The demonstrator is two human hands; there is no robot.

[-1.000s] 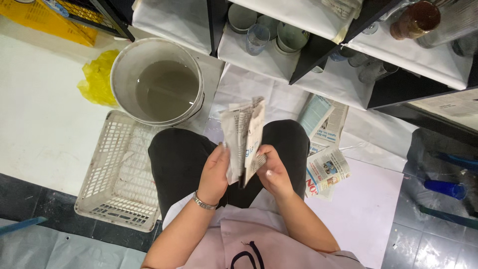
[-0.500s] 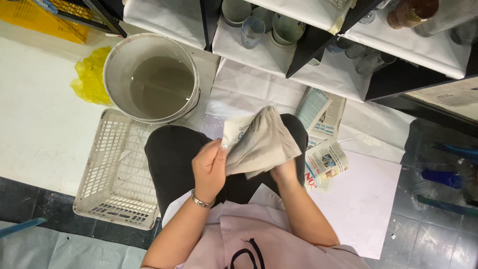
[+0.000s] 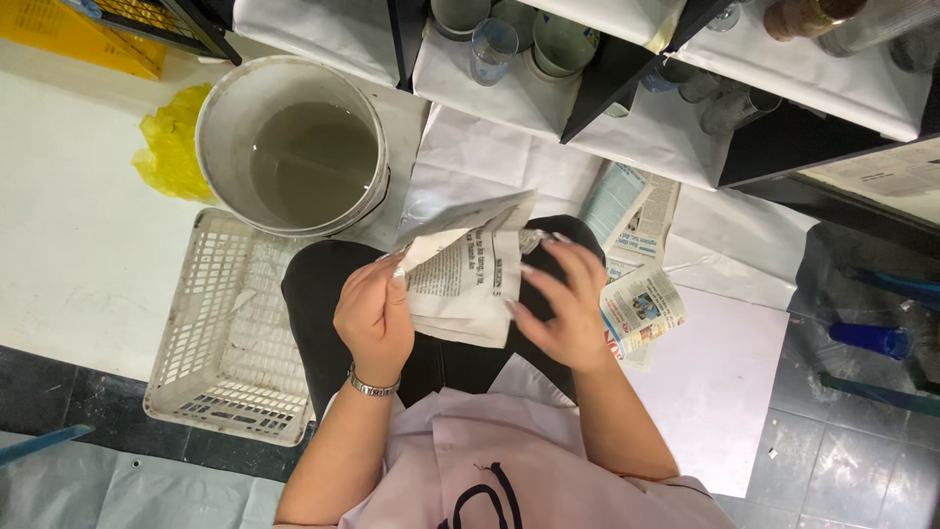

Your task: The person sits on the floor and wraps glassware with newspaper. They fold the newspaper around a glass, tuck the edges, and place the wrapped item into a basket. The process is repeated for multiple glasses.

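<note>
Newspaper bundle (image 3: 468, 284) in left hand (image 3: 374, 318) grip

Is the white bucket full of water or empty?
Partly full. The white bucket stands upright, and murky greyish water covers its bottom, well below the rim.

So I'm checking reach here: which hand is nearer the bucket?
Left. The left hand grips the newspaper just below and right of the bucket. The right hand is on the paper's far side, farther away.
</note>
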